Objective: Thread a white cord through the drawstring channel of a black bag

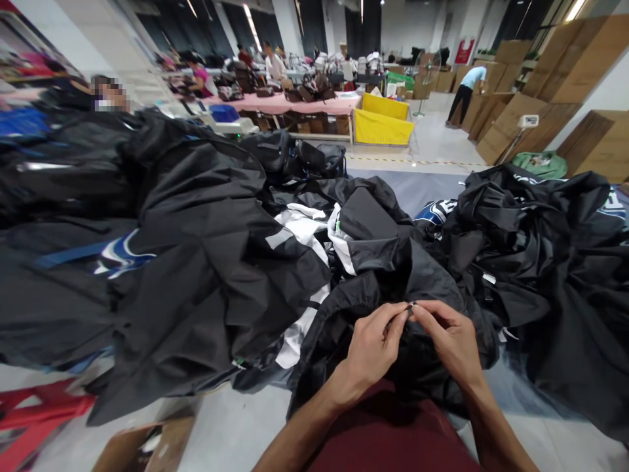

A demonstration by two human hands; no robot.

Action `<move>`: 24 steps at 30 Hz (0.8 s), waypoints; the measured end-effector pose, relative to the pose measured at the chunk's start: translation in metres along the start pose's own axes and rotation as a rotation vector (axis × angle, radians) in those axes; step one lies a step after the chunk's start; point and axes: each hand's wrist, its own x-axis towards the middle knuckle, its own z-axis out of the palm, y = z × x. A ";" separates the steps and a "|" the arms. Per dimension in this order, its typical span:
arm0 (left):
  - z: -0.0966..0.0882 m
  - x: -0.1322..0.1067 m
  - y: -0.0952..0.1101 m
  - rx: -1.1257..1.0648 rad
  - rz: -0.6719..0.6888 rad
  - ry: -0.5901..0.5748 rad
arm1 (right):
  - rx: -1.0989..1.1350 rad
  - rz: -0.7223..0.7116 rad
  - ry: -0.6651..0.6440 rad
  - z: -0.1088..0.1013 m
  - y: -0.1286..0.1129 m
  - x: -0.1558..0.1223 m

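My left hand (376, 344) and my right hand (449, 341) meet over a black jacket (388, 269) lying across my lap. Both pinch a small dark piece, apparently a zipper pull (411, 305), between thumb and fingertips. The fingers of each hand are curled closed around it. The jacket has white panels (304, 229) showing on its left side.
Heaps of black garments (196, 216) cover the surface to the left, and another heap (550, 242) lies to the right. A cardboard box (147, 446) and a red stool (34, 416) sit low left. Other workers, pink tables (295, 103), yellow bins (383, 121) and stacked cartons (550, 78) fill the background.
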 end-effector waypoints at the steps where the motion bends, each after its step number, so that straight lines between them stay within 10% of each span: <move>1: 0.001 0.000 -0.001 0.047 0.040 0.013 | -0.005 -0.005 0.001 0.000 0.000 0.000; 8: 0.006 -0.002 -0.007 0.313 0.282 0.048 | -0.086 -0.116 -0.076 0.004 0.004 -0.002; 17: 0.004 -0.005 -0.008 0.134 0.008 0.121 | -0.390 -0.444 0.204 0.010 0.002 -0.004; 24: 0.007 -0.007 -0.003 0.116 0.054 0.119 | -0.203 -0.164 -0.001 0.010 -0.004 -0.012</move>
